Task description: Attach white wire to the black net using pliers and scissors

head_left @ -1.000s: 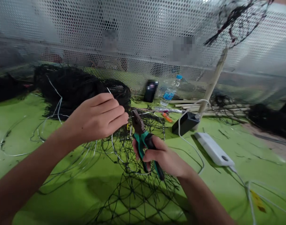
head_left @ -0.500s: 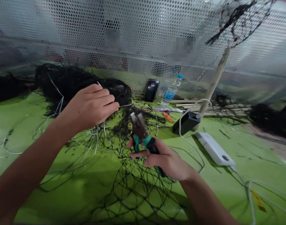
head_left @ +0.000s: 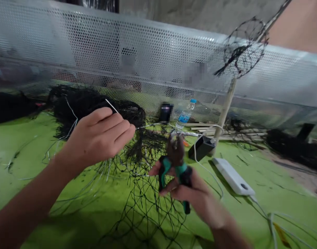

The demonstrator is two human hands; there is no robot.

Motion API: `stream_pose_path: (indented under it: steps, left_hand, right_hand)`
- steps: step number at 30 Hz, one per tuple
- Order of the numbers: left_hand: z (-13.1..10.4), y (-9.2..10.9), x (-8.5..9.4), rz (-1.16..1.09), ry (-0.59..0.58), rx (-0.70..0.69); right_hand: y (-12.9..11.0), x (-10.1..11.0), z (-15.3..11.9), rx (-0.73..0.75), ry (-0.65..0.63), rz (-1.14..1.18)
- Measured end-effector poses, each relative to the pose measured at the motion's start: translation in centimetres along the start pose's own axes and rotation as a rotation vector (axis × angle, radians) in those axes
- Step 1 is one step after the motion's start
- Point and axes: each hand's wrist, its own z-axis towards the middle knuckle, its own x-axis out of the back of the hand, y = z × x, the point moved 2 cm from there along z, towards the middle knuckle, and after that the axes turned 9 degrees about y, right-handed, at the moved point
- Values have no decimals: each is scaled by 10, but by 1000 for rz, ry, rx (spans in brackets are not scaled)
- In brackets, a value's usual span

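Pliers have shifted rightward; left hand still grips wire.

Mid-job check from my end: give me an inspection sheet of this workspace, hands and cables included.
Surface: green tabletop, with dark scraps scattered at the right.
Work items: silver wire; pliers, blurred, handles spread; black net lying across the middle.
Clutter: black strand pile, bottle, black box, white block, pale sticks.
Left hand: closed on the silver wire, one end sticking out above it.
Right hand: gripping the pliers.
Cables: white cable passing in front of the black box; grey-white lead leaving the white block's near end.
Surroundings: perforated sheet behind; slanted pole at the right.
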Motion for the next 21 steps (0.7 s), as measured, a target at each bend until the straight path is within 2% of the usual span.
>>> stream_pose_path:
  steps: [4, 7, 13, 18, 21]
  left_hand:
    - [6, 17, 17, 112, 122, -120]
    - [8, 27, 24, 218, 167, -253]
    - [10, 32, 20, 231, 199, -286]
    - [14, 33, 16, 68, 162, -143]
    - [13, 37, 16, 132, 184, -202]
  right_hand:
    - [8, -29, -3, 293, 183, -514]
    - [15, -38, 2, 431, 308, -676]
    - [22, -34, 8, 447, 350, -661]
    - [25, -34, 7, 447, 347, -631]
    - [26, -35, 8, 447, 350, -631]
